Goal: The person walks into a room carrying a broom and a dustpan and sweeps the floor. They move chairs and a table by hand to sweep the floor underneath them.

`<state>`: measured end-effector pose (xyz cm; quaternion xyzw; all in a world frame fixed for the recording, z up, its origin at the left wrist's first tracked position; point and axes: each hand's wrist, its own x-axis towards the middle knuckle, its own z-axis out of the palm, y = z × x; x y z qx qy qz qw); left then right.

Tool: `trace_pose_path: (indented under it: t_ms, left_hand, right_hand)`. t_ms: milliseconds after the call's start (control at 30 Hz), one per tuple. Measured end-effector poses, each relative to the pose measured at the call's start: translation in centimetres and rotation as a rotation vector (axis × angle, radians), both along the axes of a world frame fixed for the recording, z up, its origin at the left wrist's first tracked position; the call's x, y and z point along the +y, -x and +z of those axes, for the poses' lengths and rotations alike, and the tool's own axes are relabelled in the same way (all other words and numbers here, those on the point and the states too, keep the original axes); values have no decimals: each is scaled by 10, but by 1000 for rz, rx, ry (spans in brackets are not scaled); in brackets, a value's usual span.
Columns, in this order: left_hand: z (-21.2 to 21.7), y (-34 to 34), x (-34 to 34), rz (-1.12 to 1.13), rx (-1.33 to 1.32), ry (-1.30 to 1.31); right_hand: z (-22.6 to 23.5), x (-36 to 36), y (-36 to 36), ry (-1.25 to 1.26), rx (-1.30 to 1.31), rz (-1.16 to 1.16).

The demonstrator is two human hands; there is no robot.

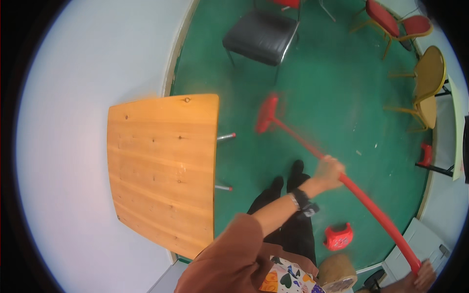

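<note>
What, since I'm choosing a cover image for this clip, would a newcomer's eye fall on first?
Probably the long red broom-like tool, slanting over the green floor from the lower right to the centre, its head blurred. The left fingers grip it partway along, the right fingers at its lower-right end. Next, the wooden table left of centre, beside the white wall.

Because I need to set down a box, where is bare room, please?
Bare: the wooden tabletop, beside the white wall; and the green floor between the red tool's head and the yellow chair, except small pale scraps. Crowded: lower right, with the red handle, small red stool, round tan object and right hand.
</note>
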<state>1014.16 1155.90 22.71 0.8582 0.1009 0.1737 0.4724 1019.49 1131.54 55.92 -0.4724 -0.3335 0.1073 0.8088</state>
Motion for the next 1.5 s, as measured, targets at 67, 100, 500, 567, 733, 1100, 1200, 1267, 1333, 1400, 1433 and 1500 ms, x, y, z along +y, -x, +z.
trace_pose_path:
  t_ms: [67,100,500,567,733,1100,1200,1267,1333,1400,1433,1500]
  left_hand:
    - [-15,13,47,135,-17,-21]
    - [-23,18,68,223,-55,-38]
    - [-148,23,229,698,322,-122]
    - [-154,19,250,727,408,-51]
    - [-164,12,309,853,316,22]
    - [-152,-45,445,1322,68,-83]
    - [-129,-50,501,1334,229,49]
    - [-121,-50,533,1479,270,192]
    - [-118,-51,561,1518,236,172]
    - [-122,-48,578,1566,200,146]
    - [-126,-42,580,1667,67,311]
    - [-111,-42,583,1765,-147,543]
  right_hand:
    - [-27,32,-21,-40,72,137]
    - [-49,28,-30,71,180,71]
    - [-122,311,-113,516,24,428]
    - [-111,351,-126,529,-23,509]
    - [-105,448,-153,513,-72,727]
    - [-87,680,-220,676,-325,924]
    - [-102,742,-266,633,-977,673]
    - [-126,778,-315,782,-777,632]
    - [-151,813,-381,893,-821,410]
    - [-182,846,-444,911,-934,195]
    - [-196,866,-467,946,-1022,120]
    - [-219,906,-510,1124,-1180,-7]
